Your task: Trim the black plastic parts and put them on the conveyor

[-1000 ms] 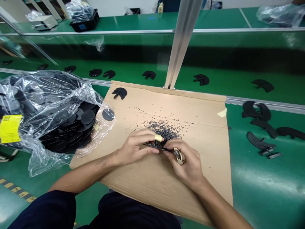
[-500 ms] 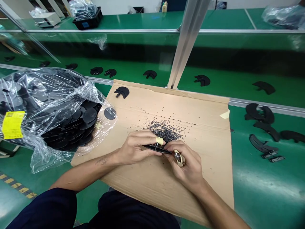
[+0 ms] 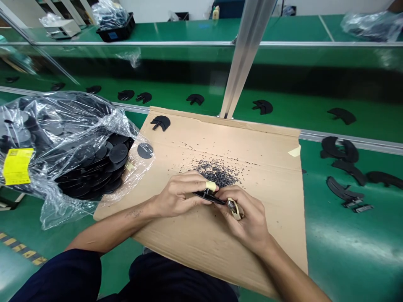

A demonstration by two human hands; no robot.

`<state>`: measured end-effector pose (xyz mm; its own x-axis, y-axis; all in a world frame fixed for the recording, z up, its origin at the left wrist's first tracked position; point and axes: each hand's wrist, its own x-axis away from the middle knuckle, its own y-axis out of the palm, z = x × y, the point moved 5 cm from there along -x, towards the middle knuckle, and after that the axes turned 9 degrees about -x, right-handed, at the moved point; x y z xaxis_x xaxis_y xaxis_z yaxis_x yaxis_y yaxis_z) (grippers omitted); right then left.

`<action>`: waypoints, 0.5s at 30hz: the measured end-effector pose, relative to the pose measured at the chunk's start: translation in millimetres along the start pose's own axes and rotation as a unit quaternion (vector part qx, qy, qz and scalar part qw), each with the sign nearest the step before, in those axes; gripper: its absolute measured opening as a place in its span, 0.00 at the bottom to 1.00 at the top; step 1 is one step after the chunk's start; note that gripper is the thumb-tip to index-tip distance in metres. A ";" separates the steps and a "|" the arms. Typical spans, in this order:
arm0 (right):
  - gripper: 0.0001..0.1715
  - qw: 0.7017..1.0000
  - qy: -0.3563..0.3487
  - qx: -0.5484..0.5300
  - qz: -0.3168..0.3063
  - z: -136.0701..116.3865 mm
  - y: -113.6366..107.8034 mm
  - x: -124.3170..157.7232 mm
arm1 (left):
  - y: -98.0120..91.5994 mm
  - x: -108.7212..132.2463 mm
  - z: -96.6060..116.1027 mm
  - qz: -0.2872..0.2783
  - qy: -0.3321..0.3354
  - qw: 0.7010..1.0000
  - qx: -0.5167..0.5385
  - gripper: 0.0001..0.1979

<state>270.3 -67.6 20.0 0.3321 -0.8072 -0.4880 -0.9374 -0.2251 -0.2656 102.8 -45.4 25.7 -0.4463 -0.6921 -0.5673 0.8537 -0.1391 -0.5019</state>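
Note:
Just in front of the pile of tiny black pieces (image 3: 217,173), my left hand (image 3: 179,195) pinches a thin black plastic disc (image 3: 208,197) between thumb and fingers. One of its fingertips wears yellowish tape (image 3: 210,185). My right hand (image 3: 244,209) is closed around a small shiny metal tool (image 3: 233,205) with tan wrapping; its kind is not clear. The right fingertips meet the right edge of the disc, and what lies between them is hidden. Both hands are above a cardboard sheet (image 3: 201,247).
On the left, a clear plastic bag (image 3: 59,121) spills many black discs (image 3: 118,153). One loose disc (image 3: 145,150) and a curved black part (image 3: 161,123) lie on the cardboard. More curved parts (image 3: 344,188) rest at right. A metal post (image 3: 241,63) rises behind the cardboard.
The disc is tilted slightly more, its right end lower. Both hands keep their grips in nearly the same place. The view has shifted a little.

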 end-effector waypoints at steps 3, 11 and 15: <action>0.09 1.000 0.019 -0.004 -0.005 1.5 0.2 0.5 | -0.9 0.2 1.1 0.013 0.001 1.000 -0.017 0.12; 0.07 0.998 0.039 -0.042 0.013 3.0 0.1 1.0 | -0.4 2.0 0.9 0.012 -0.005 1.000 -0.015 0.13; 0.08 0.997 0.042 -0.051 0.040 2.7 -3.7 -1.2 | 4.1 3.2 -4.4 -0.022 -0.040 0.999 0.026 0.17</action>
<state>273.7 -64.3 19.3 0.2500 -0.8665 -0.4320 -0.9677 -0.2087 -0.1413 103.7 -45.0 19.0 -0.4624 -0.7392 -0.4898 0.8476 -0.2063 -0.4888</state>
